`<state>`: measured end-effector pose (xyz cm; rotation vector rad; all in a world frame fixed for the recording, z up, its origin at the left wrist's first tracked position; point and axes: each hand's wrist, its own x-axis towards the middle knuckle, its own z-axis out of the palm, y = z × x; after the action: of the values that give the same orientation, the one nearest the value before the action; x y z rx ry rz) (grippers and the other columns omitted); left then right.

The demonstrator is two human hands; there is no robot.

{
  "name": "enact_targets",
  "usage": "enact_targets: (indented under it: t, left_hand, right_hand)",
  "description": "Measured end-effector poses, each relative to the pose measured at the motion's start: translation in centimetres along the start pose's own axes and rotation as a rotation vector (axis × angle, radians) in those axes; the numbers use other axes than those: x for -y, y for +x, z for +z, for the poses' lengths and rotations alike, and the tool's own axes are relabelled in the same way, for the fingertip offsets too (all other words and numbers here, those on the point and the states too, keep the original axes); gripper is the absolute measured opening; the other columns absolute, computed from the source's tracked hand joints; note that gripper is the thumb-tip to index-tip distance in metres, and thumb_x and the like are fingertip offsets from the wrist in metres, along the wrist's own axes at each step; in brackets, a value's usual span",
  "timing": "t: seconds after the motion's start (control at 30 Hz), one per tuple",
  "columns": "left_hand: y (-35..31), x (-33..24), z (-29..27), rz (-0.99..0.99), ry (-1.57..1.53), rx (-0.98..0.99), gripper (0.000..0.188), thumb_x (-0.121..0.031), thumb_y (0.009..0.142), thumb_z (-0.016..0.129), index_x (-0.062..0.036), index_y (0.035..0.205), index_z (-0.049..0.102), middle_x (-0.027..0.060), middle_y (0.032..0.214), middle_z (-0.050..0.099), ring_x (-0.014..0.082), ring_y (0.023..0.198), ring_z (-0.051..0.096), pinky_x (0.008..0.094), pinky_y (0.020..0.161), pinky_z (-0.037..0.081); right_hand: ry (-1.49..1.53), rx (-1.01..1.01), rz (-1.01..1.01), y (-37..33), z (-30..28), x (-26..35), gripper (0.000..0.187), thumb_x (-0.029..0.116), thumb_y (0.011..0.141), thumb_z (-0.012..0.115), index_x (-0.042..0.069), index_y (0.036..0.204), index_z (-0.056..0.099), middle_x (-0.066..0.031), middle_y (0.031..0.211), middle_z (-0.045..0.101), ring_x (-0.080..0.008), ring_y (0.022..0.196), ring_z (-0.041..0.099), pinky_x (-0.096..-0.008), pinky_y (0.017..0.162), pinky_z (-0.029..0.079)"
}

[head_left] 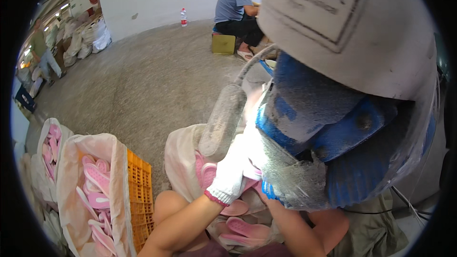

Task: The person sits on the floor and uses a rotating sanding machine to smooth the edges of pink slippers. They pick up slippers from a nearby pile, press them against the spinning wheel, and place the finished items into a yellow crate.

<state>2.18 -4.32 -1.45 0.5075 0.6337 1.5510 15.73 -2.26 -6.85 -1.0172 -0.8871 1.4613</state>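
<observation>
My left hand (228, 171), in a white knitted glove with a red cuff, is raised at the dusty blue machine (304, 128). Bright light washes out its fingertips. They look closed around a pink slipper (253, 172), of which only a small part shows beside the glove. My right forearm (290, 223) reaches up under the machine, and the machine's edge hides most of that hand, so its fingers cannot be made out. Below my hands, several pink slippers (247, 228) lie in an open whitish sack (183, 147) between my knees.
A dust-coated rounded piece (223, 121) on a bent arm juts left from the machine. At left, pink slippers fill a cloth-lined orange crate (140, 195) and another sack (38, 162). A seated person (233, 4), a bottle (183, 17) and a standing person (42, 50) are farther off.
</observation>
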Motion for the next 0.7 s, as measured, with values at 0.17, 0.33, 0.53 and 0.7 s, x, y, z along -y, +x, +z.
enact_targets:
  t: [0.17,0.33,0.53,0.7]
  left_hand:
    - [0.3,1.1,-0.6,-0.055,0.011,0.006,0.037,-0.021,0.102,0.039,-0.0062,0.135,0.044,0.0081,0.12,0.06,0.0175,0.102,0.06,0.031,0.085,0.052]
    - [0.0,2.9,-1.4,-0.075,-0.228,-0.003,0.034,-0.03,0.103,0.041,-0.0098,0.129,0.048,0.0022,0.106,0.061,0.0144,0.09,0.061,0.0298,0.075,0.053]
    - [-2.3,0.3,0.7,-0.148,0.007,-0.072,0.037,-0.024,0.102,0.042,-0.0031,0.133,0.047,0.0064,0.115,0.058,0.0167,0.106,0.055,0.0297,0.094,0.046]
    - [-1.3,-0.4,1.0,0.009,0.005,0.098,0.045,-0.035,0.103,0.039,-0.0054,0.135,0.045,0.0073,0.126,0.057,0.0201,0.112,0.055,0.035,0.1,0.044]
  right_hand:
    - [0.944,0.062,0.218,-8.1,2.8,1.4,0.028,0.006,0.093,0.049,-0.002,0.119,0.057,-0.0138,0.12,0.06,-0.028,0.109,0.056,-0.0459,0.093,0.047]
    - [0.433,-0.31,0.16,-18.4,-0.7,2.8,0.045,0.008,0.089,0.054,-0.003,0.132,0.044,-0.0143,0.123,0.057,-0.0268,0.106,0.059,-0.0392,0.092,0.048]
    - [0.054,-0.159,0.117,-18.4,-1.4,4.1,0.055,0.001,0.088,0.055,-0.005,0.139,0.036,-0.015,0.134,0.049,-0.0272,0.122,0.05,-0.0392,0.103,0.04]
    - [0.171,-0.055,-0.003,-12.3,-0.4,3.1,0.032,0.0,0.091,0.052,-0.001,0.123,0.049,-0.0142,0.109,0.063,-0.0295,0.086,0.066,-0.0461,0.073,0.059]
